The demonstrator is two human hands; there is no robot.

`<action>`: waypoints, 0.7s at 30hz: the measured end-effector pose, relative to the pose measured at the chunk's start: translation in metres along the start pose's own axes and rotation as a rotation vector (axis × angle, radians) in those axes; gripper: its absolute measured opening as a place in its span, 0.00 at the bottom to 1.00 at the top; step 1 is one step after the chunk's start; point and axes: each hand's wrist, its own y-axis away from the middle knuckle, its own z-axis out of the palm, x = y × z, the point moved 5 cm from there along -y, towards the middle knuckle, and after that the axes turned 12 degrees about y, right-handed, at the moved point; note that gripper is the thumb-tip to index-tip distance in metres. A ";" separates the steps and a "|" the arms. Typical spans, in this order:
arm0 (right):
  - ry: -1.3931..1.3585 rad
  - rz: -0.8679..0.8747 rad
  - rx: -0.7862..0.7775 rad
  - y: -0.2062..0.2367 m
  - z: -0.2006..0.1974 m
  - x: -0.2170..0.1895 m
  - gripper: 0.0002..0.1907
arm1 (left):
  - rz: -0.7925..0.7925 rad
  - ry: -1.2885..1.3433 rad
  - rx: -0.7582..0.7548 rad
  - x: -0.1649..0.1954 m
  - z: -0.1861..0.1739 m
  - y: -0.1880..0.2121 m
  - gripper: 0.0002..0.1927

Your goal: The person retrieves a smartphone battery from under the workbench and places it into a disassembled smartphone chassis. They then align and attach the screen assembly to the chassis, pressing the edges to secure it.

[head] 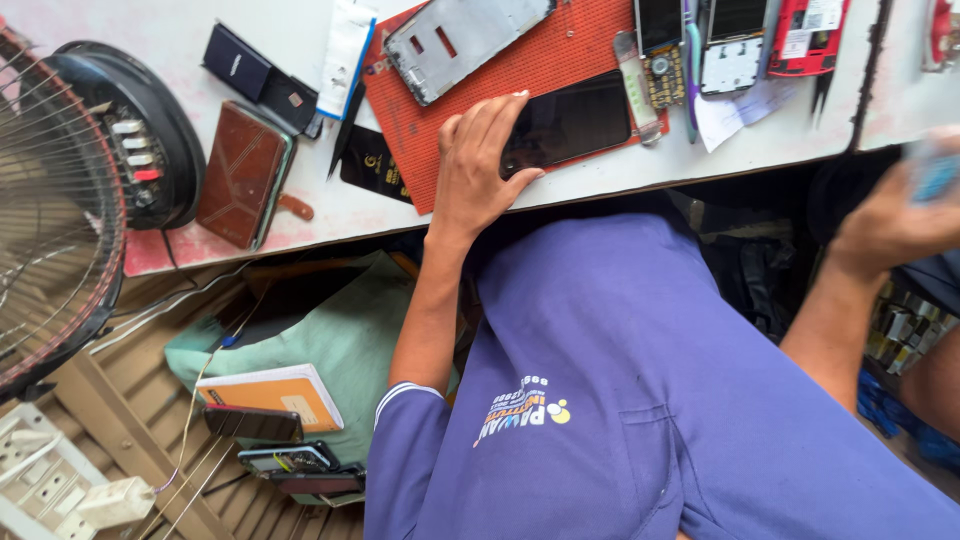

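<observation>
Left hand flat on a dark phone, fingers together across its left end, thumb along the near edge. Phone lying on an orange mat near the front edge of the white surface. Just beyond the fingers, on the same mat, a grey phone frame. Right hand off to the side past the surface edge, closed around something blue, blurred, kind not clear. Left of the mat: a brown wallet, a dark blue case, a black fan base. Lower down: an orange notebook on a green bag, with phones just beside it.
</observation>
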 end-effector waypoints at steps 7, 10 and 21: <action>0.216 -0.175 -0.421 0.067 0.032 -0.053 0.39 | -0.009 -0.005 -0.011 0.000 0.001 -0.002 0.48; 0.220 -0.195 -0.501 0.063 0.037 -0.077 0.41 | -0.003 -0.001 -0.004 0.001 0.002 -0.003 0.49; -0.057 -0.546 -0.504 -0.018 0.045 -0.173 0.28 | 0.007 -0.011 0.015 -0.006 0.008 0.000 0.49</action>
